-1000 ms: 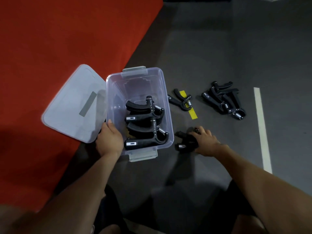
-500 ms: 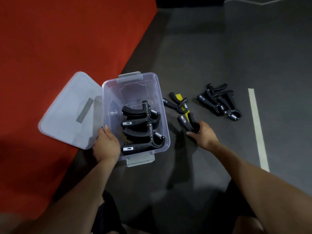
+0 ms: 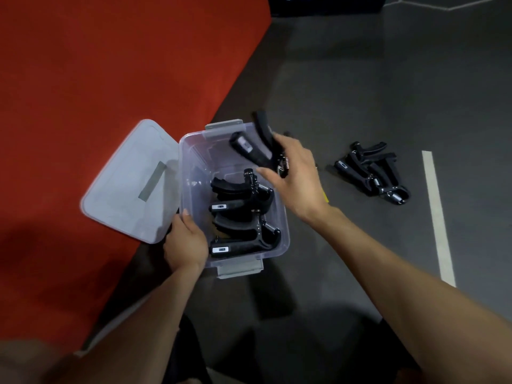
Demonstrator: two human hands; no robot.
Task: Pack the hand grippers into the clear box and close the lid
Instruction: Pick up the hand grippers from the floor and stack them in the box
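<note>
On matte grey floor (image 3: 360,79), the right hand (image 3: 297,178) gripped a curved black hand gripper (image 3: 253,146) over the clear plastic box (image 3: 194,167); the left hand (image 3: 185,241) clasped its rim.

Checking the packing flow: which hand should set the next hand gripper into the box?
The right hand: it holds a hand gripper above the clear box. The left hand grips the near-left corner.

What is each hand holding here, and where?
Right hand: black hand gripper, held at its spring end. Left hand: clear plastic box, near-left rim.
</note>
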